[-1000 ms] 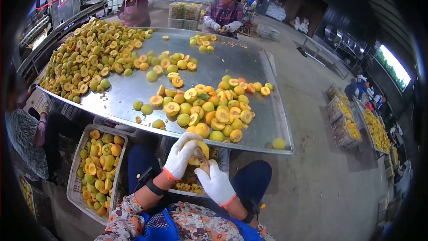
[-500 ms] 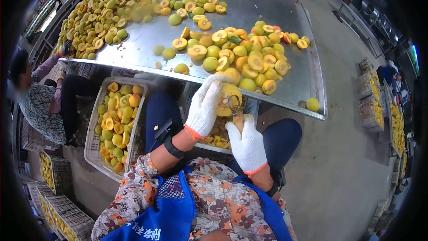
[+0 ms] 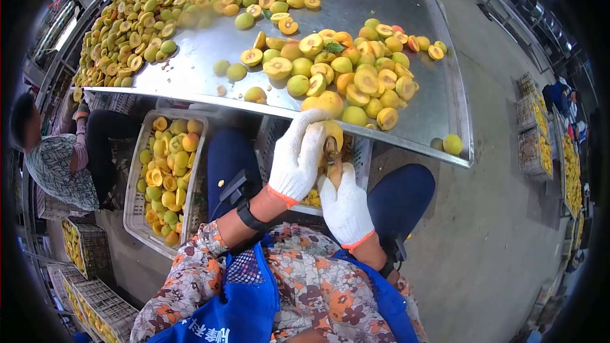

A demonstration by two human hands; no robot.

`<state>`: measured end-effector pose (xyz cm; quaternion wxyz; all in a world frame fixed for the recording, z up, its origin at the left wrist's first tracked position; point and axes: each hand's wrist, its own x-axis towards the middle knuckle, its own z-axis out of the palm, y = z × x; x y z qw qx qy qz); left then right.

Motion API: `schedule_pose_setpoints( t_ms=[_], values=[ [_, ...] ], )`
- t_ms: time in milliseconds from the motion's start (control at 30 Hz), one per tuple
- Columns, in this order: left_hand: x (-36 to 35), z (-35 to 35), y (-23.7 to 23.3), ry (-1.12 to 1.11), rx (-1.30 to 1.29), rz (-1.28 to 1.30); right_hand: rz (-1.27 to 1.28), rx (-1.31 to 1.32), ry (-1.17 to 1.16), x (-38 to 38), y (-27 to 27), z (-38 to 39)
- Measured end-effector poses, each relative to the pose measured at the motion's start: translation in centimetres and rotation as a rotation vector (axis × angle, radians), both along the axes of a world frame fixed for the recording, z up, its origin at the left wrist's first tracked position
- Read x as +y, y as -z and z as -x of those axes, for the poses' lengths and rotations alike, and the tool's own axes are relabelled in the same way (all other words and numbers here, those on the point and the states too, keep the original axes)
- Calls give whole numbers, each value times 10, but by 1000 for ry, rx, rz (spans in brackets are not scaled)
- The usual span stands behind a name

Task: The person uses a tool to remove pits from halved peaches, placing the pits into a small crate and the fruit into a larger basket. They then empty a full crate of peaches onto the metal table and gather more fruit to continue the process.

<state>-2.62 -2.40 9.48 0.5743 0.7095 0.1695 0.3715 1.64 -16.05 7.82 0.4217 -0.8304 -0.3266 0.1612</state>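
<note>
My left hand [image 3: 297, 155], in a white glove, grips a yellow peach [image 3: 333, 132] just below the near edge of the steel table [image 3: 406, 128]. My right hand [image 3: 344, 202], also gloved, holds a small pitting tool [image 3: 332, 155] whose tip is pressed into the peach. Both hands hover above a white crate of scraps [image 3: 357, 155] between my knees. A pile of whole and halved peaches [image 3: 346, 76] lies on the table right above my hands.
A white crate of halved peaches [image 3: 164, 171] stands at my left. A seated person [image 3: 57, 159] works at the far left. A large heap of peach halves [image 3: 140, 19] covers the table's left. More filled crates [image 3: 530, 130] line the concrete floor at right.
The view has tilted down and closer to the table. My hands stay together on the peach, with the tool working deeper and the left hand closing more over the fruit.
</note>
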Motion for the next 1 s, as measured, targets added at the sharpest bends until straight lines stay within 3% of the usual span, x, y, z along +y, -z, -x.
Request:
schedule_pose_setpoints(
  t_ms=[200,267,333,400,567,667,800,933,1000],
  values=[
    [2,-1,13,5,82,-116,-156,91,-95,-4,27,-5],
    [4,-2,19,6,70,-190,-229,584,-79,-3,24,-8],
    [10,-4,15,5,72,-256,-237,480,-236,-5,24,-13],
    [14,-4,8,189,185,148,-413,1296,-140,-11,8,-12],
    [14,-4,19,197,123,9,-357,1294,-112,-13,6,-10],
    [11,-2,24,155,113,-76,-350,1445,-205,-19,7,-14],
    [17,-5,33,230,254,-64,-376,1346,-176,-20,6,-3],
    [3,4,35,165,140,-78,-388,1478,-252,-28,14,-6],
    [6,1,37,302,105,171,-414,1569,-302,-29,17,-7]
  ],
)
